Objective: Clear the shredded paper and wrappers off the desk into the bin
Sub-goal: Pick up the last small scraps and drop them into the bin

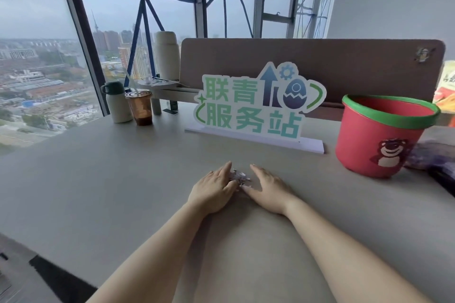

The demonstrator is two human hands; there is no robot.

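Grey tabletop [118, 179], pale and matte, with both bare forearms reaching forward across it from the near edge.

Left hand [213, 192]: palm down and flat on the tabletop, fingers straight and close together, angled forward and to the right. Grip released; nothing is held. The inner edge of the fingers touches the shredded paper [239, 176].

Shredded paper: a small heap of white and grey scraps, bunched and jagged, lying on the tabletop in the narrow gap between the two hands, about mid-desk. How much of it sits under the fingers cannot be told.

Right hand [267, 188]: also palm down, fingers straight, angled forward and to the left, so that the two hands form a wedge round the heap. Thumb side touches the scraps. Grip released here too.

Further right, well apart from the hands, the bin [364, 145] stands upright on the tabletop: red wall, green rim, a bear picture on its side, mouth open upward. No scraps can be made out inside it from this angle.
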